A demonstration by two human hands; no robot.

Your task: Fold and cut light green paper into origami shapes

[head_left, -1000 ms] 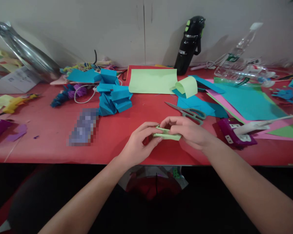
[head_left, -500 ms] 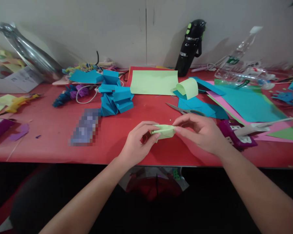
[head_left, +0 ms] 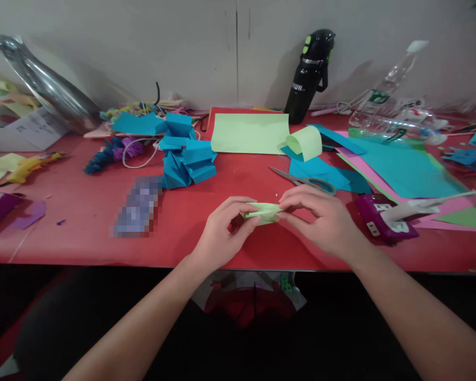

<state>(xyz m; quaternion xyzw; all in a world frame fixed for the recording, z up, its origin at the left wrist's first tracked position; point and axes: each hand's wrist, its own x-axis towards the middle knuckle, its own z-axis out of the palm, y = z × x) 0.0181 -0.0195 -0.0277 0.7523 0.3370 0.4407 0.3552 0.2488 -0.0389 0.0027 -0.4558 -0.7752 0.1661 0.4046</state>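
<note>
A small folded piece of light green paper (head_left: 266, 212) is held between my two hands, above the red table (head_left: 238, 246) near its front edge. My left hand (head_left: 225, 230) pinches its left end, thumb in front and fingers behind. The right end sits between the thumb and fingers of my right hand (head_left: 319, 214). My fingers hide both ends of the paper. Just beyond my right hand lies a pair of scissors (head_left: 321, 184), blades pointing left, partly over blue paper (head_left: 321, 172).
Folded blue paper pieces (head_left: 188, 159) stand left of centre. Behind lie a flat light green sheet (head_left: 249, 133) and a curled strip (head_left: 306, 142). A black bottle (head_left: 310, 79) leans on the wall. A purple power strip (head_left: 375, 214) and plastic bottles (head_left: 404, 127) are at right.
My right hand has shifted slightly left, and its fingers now cover a little more of the green paper's right end. My left hand stays nearly in place.
</note>
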